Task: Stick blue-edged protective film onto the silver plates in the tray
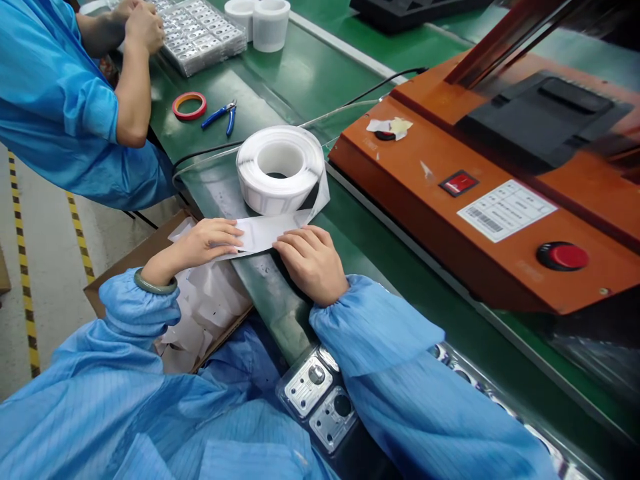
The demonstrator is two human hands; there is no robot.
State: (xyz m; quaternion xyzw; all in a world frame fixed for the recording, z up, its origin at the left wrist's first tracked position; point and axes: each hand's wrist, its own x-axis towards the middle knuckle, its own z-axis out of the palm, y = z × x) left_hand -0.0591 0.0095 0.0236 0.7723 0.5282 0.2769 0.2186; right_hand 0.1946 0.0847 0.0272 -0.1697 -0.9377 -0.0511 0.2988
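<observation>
A large white roll of labels on backing paper [247, 183] lies flat on the green bench, with square label outlines showing round its side. From it a white label strip [263, 233] runs out to the left along the bench edge. My left hand [205, 243] grips the strip's left part between thumb and fingers, past the edge. Close to the roll, my right hand [315, 263] has its curled fingers on the strip's near edge; its thumb is hidden. Below my left wrist, a cardboard box [135, 257] holds many scraps of white backing paper [205, 307].
An orange machine [400, 193] with red controls stands at the right. Clear trays of metal parts [320, 400] lie by my right sleeve. Red tape [189, 115], blue-handled cutters [220, 119] and a cable lie beyond the roll. A co-worker's arms [135, 87] are at upper left, by stacked trays.
</observation>
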